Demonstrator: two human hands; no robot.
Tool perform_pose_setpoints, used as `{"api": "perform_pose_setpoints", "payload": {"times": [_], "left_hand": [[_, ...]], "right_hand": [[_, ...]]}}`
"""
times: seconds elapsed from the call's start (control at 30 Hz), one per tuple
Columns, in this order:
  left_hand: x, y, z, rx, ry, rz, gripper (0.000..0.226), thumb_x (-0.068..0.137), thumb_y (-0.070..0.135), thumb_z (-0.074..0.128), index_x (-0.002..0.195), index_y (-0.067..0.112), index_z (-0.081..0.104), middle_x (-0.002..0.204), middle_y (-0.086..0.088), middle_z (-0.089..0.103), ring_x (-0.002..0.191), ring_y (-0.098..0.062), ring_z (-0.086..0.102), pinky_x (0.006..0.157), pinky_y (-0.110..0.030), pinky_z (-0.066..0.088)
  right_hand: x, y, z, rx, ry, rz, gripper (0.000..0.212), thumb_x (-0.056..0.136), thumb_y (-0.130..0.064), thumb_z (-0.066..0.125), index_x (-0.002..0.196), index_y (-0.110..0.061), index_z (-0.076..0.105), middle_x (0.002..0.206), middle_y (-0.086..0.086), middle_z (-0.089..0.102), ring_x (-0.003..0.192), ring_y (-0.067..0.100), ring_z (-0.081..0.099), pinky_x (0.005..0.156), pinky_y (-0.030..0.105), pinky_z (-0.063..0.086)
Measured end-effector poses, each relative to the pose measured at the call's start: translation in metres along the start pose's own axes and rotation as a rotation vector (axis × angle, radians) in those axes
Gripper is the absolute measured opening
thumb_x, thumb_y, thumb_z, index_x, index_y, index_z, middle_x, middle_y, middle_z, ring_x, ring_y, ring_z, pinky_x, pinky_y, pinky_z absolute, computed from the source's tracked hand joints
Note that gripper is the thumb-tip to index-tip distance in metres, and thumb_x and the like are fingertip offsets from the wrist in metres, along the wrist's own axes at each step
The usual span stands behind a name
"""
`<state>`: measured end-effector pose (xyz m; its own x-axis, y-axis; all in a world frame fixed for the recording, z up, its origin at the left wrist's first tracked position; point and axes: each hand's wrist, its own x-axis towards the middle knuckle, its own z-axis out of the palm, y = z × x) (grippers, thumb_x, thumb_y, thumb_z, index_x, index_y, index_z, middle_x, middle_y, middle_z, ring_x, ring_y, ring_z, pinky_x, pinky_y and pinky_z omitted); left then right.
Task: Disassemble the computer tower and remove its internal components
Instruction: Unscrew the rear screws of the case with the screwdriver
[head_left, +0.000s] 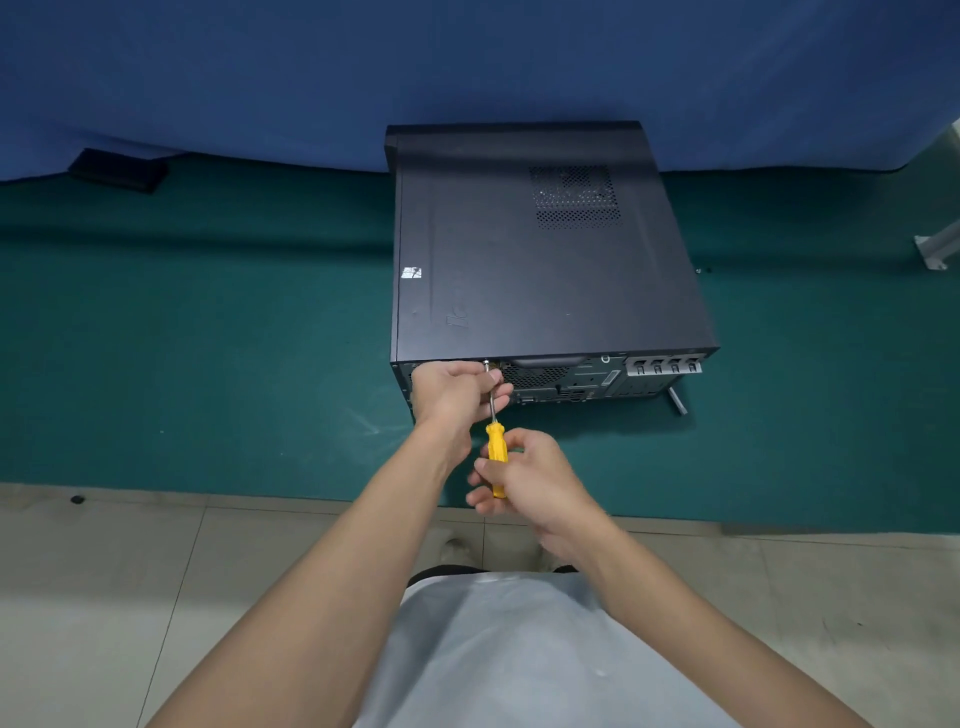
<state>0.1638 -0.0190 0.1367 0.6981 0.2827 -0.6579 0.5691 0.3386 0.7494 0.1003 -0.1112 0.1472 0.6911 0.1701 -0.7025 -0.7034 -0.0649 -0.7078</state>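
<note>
the computer tower (545, 270) lies on its side on the green mat (208, 338), with its rear panel (571, 382) facing you. the broad side panel (519, 291) is on top and not yet off. your right hand (535, 483) is wrapped round the yellow handle of the screwdriver (496, 441). your left hand (452, 395) pinches the bare steel shaft close to the tip. the tip sits at a screw (486, 364) on the rear panel's top edge, near its left end.

judge the case as heavy and stiff: it is sheet steel with parts inside. it should sit firm on the mat under the driver's push and need no holding down. the screw is the tricky bit, small and hard and easy to slip off or drop. press straight along the shaft and let the left fingers only steer. the shaft looks smooth enough to turn inside a light pinch, which is what you want.

once the screws are out, take the side panel by the recessed lip at its rear edge, just right of the screw. the panel is thin steel, so it likely flexes and may have sharp edges. do not pull at the vent grille (575, 197). the parts inside are hidden from view, so treat them as fragile.
</note>
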Motion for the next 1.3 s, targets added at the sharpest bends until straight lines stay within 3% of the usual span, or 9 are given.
{"api": "perform_pose_setpoints", "payload": {"times": [0.13, 0.3, 0.53, 0.73, 0.83, 0.97, 1.03, 1.17, 1.3], "left_hand": [[0.002, 0.002, 0.003, 0.161, 0.072, 0.08, 0.012, 0.086, -0.009, 0.064, 0.084, 0.002, 0.06, 0.08, -0.017, 0.068, 0.061, -0.021, 0.072, 0.06, -0.03, 0.06], [-0.001, 0.002, 0.002, -0.054, -0.021, 0.0, 0.013, 0.092, -0.012, 0.05, 0.086, -0.003, 0.056, 0.085, -0.024, 0.066, 0.072, -0.029, 0.072, 0.064, -0.03, 0.06], [-0.002, -0.003, 0.004, 0.102, 0.074, 0.083, 0.018, 0.082, -0.011, 0.067, 0.082, 0.006, 0.06, 0.081, -0.016, 0.069, 0.066, -0.022, 0.072, 0.063, -0.029, 0.059], [-0.002, -0.003, 0.001, -0.057, -0.043, 0.017, 0.012, 0.091, -0.014, 0.05, 0.096, -0.006, 0.057, 0.089, -0.024, 0.068, 0.076, -0.028, 0.073, 0.066, -0.03, 0.06], [-0.003, -0.004, 0.0, -0.098, -0.06, 0.004, 0.01, 0.091, -0.013, 0.053, 0.094, -0.005, 0.058, 0.089, -0.023, 0.068, 0.078, -0.03, 0.073, 0.067, -0.03, 0.06], [-0.003, -0.006, 0.004, 0.065, 0.085, 0.089, 0.015, 0.08, -0.01, 0.069, 0.087, 0.002, 0.063, 0.08, -0.015, 0.07, 0.07, -0.023, 0.073, 0.063, -0.027, 0.059], [-0.002, -0.005, 0.006, 0.078, 0.096, 0.092, 0.017, 0.083, -0.012, 0.066, 0.084, 0.005, 0.061, 0.081, -0.016, 0.07, 0.069, -0.021, 0.073, 0.064, -0.027, 0.059], [-0.002, -0.005, 0.005, -0.098, 0.003, 0.017, 0.015, 0.09, -0.015, 0.052, 0.087, -0.001, 0.058, 0.085, -0.022, 0.069, 0.075, -0.028, 0.073, 0.064, -0.027, 0.06], [-0.001, -0.006, 0.003, -0.073, 0.047, 0.019, 0.009, 0.086, -0.012, 0.061, 0.091, -0.004, 0.062, 0.084, -0.021, 0.07, 0.073, -0.026, 0.073, 0.064, -0.029, 0.059]], "right_hand": [[0.0, 0.002, 0.006, -0.071, 0.043, -0.029, 0.006, 0.092, -0.001, 0.054, 0.096, -0.004, 0.053, 0.076, 0.011, 0.063, 0.056, 0.016, 0.063, 0.054, 0.026, 0.055], [-0.003, -0.008, -0.011, 0.358, -0.304, 0.14, 0.019, 0.097, 0.001, 0.045, 0.114, 0.004, 0.051, 0.091, 0.02, 0.063, 0.075, 0.032, 0.067, 0.068, 0.038, 0.057], [0.001, -0.001, 0.004, -0.063, 0.08, -0.016, 0.022, 0.089, 0.004, 0.058, 0.107, -0.007, 0.051, 0.088, 0.013, 0.062, 0.062, 0.021, 0.067, 0.058, 0.03, 0.058], [-0.004, -0.008, -0.018, 0.301, -0.275, 0.158, 0.021, 0.097, -0.001, 0.048, 0.116, 0.008, 0.051, 0.094, 0.021, 0.061, 0.079, 0.038, 0.069, 0.073, 0.039, 0.059], [-0.003, -0.007, -0.016, 0.13, -0.152, 0.094, 0.011, 0.095, 0.001, 0.053, 0.106, 0.003, 0.052, 0.088, 0.018, 0.063, 0.072, 0.033, 0.07, 0.064, 0.032, 0.059], [0.001, 0.001, -0.004, -0.1, 0.098, 0.008, 0.015, 0.086, -0.001, 0.066, 0.096, -0.006, 0.055, 0.088, 0.016, 0.063, 0.071, 0.029, 0.071, 0.064, 0.033, 0.059], [0.001, 0.001, -0.005, -0.047, 0.042, 0.02, 0.016, 0.088, -0.003, 0.064, 0.101, -0.001, 0.055, 0.087, 0.016, 0.064, 0.072, 0.028, 0.07, 0.062, 0.03, 0.058], [-0.001, -0.007, -0.017, 0.294, -0.281, 0.121, 0.022, 0.095, 0.004, 0.047, 0.116, 0.009, 0.051, 0.094, 0.022, 0.063, 0.08, 0.033, 0.068, 0.07, 0.034, 0.057], [-0.001, -0.006, -0.009, 0.029, -0.094, 0.028, 0.015, 0.091, 0.005, 0.054, 0.106, 0.001, 0.052, 0.09, 0.018, 0.061, 0.069, 0.027, 0.069, 0.064, 0.032, 0.059]]}}
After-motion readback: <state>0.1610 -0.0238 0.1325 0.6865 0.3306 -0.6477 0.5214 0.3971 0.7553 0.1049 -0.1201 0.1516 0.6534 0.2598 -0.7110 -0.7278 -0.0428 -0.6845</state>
